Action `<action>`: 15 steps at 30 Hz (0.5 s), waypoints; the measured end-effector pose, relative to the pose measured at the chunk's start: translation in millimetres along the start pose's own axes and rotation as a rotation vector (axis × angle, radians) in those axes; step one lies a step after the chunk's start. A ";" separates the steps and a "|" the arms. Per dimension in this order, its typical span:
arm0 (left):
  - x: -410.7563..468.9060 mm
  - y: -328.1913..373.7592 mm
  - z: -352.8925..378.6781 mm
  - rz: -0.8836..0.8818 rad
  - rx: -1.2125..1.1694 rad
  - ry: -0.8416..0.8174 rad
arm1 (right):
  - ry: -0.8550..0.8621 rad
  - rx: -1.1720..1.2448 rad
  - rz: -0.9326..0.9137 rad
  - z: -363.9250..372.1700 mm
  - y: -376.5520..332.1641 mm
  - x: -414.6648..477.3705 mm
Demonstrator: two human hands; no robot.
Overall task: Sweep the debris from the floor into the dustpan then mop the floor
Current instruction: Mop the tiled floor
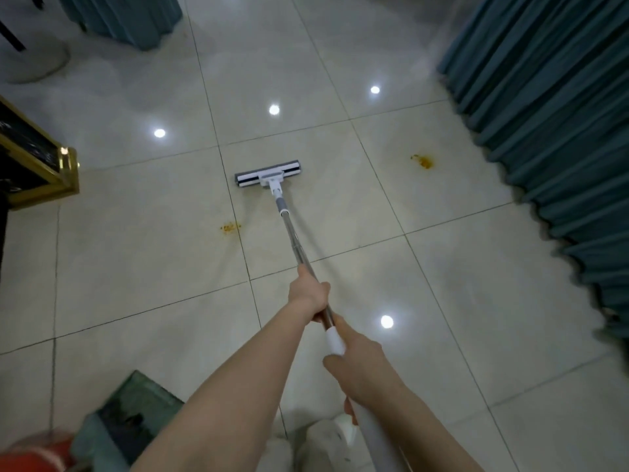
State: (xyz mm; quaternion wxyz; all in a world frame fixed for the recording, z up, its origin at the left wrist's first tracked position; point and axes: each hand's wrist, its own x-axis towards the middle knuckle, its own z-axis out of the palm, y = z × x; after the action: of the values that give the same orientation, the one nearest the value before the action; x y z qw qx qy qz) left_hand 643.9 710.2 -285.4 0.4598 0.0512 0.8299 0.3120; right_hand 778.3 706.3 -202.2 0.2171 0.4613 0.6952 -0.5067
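Right hand (360,366): fingers wrapped round the white grip (335,340), steering from the top.
Left hand (311,294): fingers curled round the metal pole (292,240), closer to the mop head, likely for downward pressure.
Mop head (268,174): one, flat on the tiles.
Orange stains (230,227): two, unwiped; one left of the mop head, nearer the person; the other stain (423,161) well right.

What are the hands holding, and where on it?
A mop: left hand on its metal pole, right hand on the white sleeve behind it.
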 end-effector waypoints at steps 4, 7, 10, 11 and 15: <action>17.9 -11.6 -29.7 0.045 0.062 0.027 | 0.059 0.061 0.095 34.8 -27.3 15.6; 38.0 -27.7 -54.7 0.046 0.088 0.022 | 0.048 0.093 0.115 64.3 -50.3 30.0; 67.2 -37.3 -90.3 0.054 0.091 0.070 | 0.048 0.091 0.081 91.1 -79.8 56.6; 77.9 -39.2 -102.9 0.064 0.089 0.095 | 0.047 0.099 0.068 99.3 -90.8 67.9; 118.7 -47.6 -143.5 0.143 0.107 0.170 | 0.031 0.200 0.047 130.1 -131.0 106.8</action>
State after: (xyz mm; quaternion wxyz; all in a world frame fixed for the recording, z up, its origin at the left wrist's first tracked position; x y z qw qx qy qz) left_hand 471.5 648.7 -344.2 0.3612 0.1081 0.8755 0.3022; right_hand 592.7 625.6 -269.3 0.1712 0.5046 0.6335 -0.5610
